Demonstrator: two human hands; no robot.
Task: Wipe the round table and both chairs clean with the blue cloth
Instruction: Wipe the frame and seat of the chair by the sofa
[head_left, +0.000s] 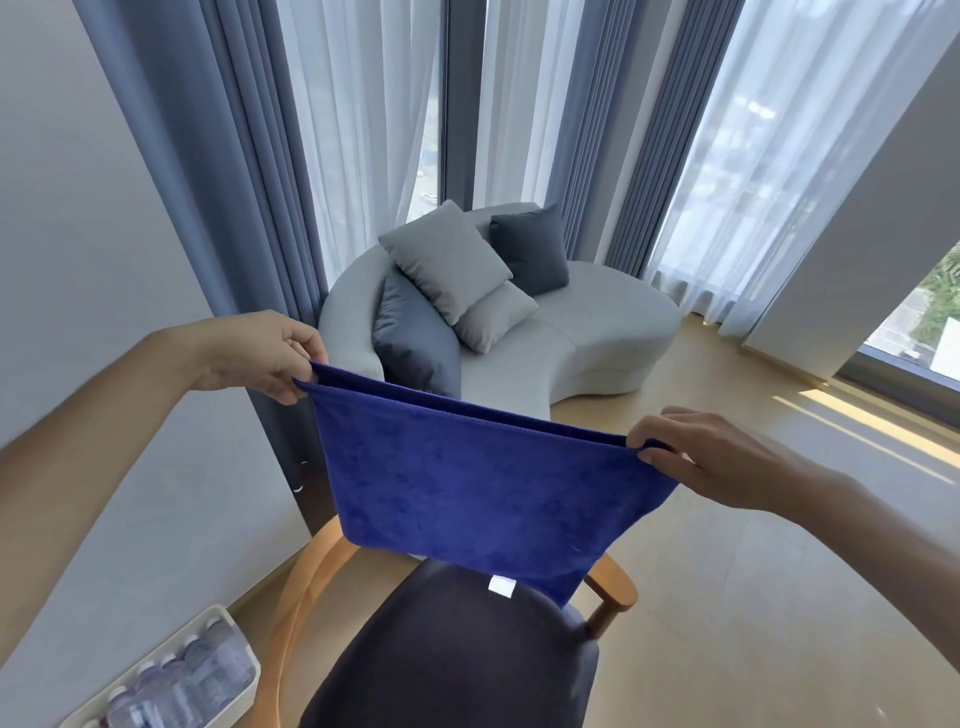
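The blue cloth (478, 493) hangs folded in half and stretched flat in the air, with a small white tag at its lower edge. My left hand (260, 353) pinches its upper left corner. My right hand (711, 457) pinches its upper right corner. Below the cloth stands a chair (447, 654) with a dark padded seat and a curved light wooden frame. The cloth hides the far part of the chair. The round table and a second chair are not in view.
A curved grey sofa (597, 332) with several cushions stands ahead by the curtained windows. A white crate of water bottles (171, 675) sits on the floor at the lower left, against the wall. Beige tiled floor (779, 597) spreads to the right.
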